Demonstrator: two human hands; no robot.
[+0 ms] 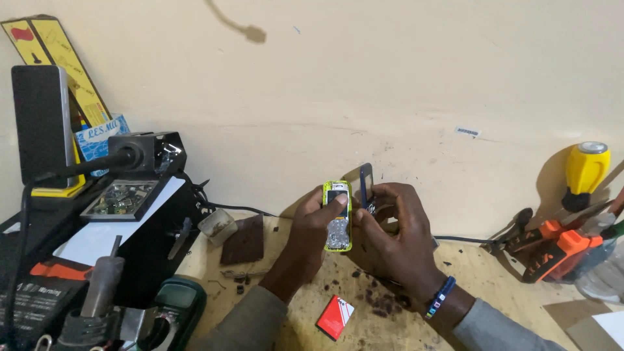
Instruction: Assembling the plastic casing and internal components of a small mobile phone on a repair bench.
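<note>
Lime phone (338, 224), back off, circuit bare

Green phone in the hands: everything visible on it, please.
The small phone has a lime-green plastic frame and is opened up: a dark screen patch up top, bare circuit board below. It is held upright above the wooden bench, facing the camera. The left hand grips it, thumb on the screen; the right hand touches its right edge.

Left hand (312, 237) and right hand (390, 234) raised together, fingers curled, apparently pinching.
</note>
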